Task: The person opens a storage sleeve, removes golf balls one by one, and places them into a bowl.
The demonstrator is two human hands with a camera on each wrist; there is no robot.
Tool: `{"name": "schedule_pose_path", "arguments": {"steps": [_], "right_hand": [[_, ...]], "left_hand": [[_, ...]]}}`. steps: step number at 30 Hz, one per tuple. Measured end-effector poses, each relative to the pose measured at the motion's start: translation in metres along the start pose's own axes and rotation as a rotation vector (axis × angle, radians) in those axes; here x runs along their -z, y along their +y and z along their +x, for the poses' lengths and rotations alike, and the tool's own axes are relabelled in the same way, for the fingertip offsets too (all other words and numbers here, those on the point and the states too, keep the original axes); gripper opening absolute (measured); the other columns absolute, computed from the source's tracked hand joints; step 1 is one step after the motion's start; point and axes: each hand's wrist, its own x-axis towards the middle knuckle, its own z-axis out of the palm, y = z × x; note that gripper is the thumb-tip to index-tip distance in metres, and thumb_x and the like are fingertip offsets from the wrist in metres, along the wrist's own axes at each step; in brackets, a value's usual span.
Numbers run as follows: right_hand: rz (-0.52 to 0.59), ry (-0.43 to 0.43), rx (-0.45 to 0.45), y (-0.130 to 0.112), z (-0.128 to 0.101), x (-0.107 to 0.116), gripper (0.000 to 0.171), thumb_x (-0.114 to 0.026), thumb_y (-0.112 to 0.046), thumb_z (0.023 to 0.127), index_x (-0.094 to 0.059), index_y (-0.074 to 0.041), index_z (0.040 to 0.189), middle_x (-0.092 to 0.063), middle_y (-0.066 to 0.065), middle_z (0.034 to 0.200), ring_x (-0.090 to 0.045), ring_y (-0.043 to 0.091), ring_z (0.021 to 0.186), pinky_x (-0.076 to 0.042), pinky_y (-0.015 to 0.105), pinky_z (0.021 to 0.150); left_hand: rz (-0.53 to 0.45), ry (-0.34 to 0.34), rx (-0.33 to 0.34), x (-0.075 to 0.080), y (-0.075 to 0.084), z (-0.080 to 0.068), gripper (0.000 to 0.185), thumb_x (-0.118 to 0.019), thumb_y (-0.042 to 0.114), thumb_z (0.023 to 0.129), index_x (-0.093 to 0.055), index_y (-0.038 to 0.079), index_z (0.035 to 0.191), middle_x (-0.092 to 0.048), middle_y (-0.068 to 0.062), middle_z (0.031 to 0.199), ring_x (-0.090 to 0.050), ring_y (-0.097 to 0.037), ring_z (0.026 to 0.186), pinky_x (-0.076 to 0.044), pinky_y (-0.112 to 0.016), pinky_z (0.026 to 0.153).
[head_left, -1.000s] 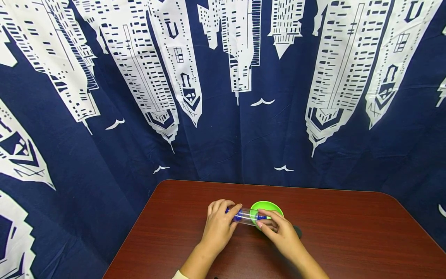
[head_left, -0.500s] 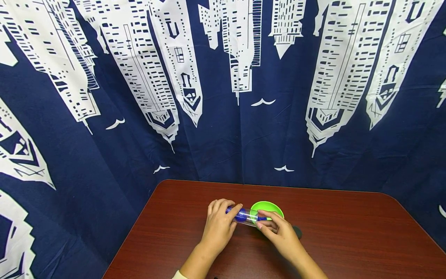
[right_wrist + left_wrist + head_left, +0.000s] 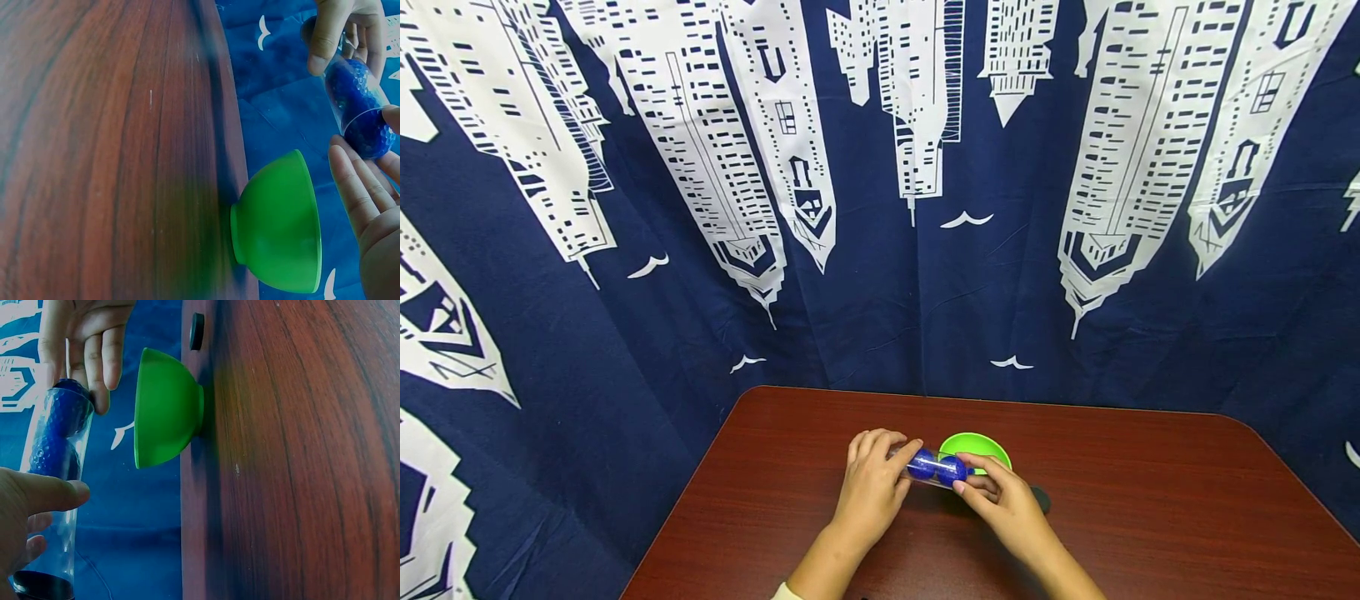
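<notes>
Clear tube (image 3: 64,530), two textured blue balls within, held between two hands; risk: loss of the front ball.
Left hand (image 3: 868,487): fingers curled round the tube. Right hand (image 3: 1007,504): fingers nearly straight, with the thumb at the mouth, touching the front ball (image 3: 369,139); whether they grip it, cannot tell. Rear ball (image 3: 350,84): between the two sets of fingers, inside. Green bowl (image 3: 281,228): on the table (image 3: 1120,500), below and just beyond the right fingers. Likely faults: a downward tilt or parted right fingers could send both balls out together, perhaps missing the bowl.
</notes>
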Motion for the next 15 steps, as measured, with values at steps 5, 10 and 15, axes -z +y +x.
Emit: {"name": "schedule_pose_path", "arguments": {"steps": [5,10,15], "right_hand": [[-0.005,-0.004,0.007,-0.0004,-0.0002,0.0004,0.04,-0.074,-0.017,0.093,-0.064,-0.006,0.13,-0.068,0.016,0.117,-0.072,0.01,0.098,-0.058,0.019,0.082],[-0.014,-0.008,0.027,-0.0005,-0.0004,0.001,0.04,-0.073,-0.018,0.094,-0.064,-0.005,0.131,-0.068,0.014,0.118,-0.072,0.01,0.098,-0.057,0.016,0.082],[-0.006,-0.012,0.056,-0.0012,-0.0003,0.0014,0.04,-0.072,-0.016,0.094,-0.063,-0.003,0.131,-0.067,0.014,0.12,-0.071,0.01,0.099,-0.056,0.014,0.082]], "left_hand": [[-0.01,0.008,-0.001,-0.001,-0.0005,-0.0004,0.053,-0.088,0.011,0.074,-0.072,0.026,0.122,-0.066,0.003,0.117,-0.057,-0.018,0.116,-0.042,-0.049,0.108],[-0.017,0.01,0.003,-0.0018,-0.0006,-0.0012,0.052,-0.088,0.011,0.074,-0.072,0.026,0.121,-0.066,0.003,0.117,-0.057,-0.018,0.116,-0.041,-0.047,0.107],[-0.021,0.027,0.002,-0.0029,-0.0008,-0.0022,0.051,-0.087,0.01,0.074,-0.073,0.025,0.12,-0.066,0.002,0.116,-0.057,-0.02,0.116,-0.042,-0.046,0.104]]}}
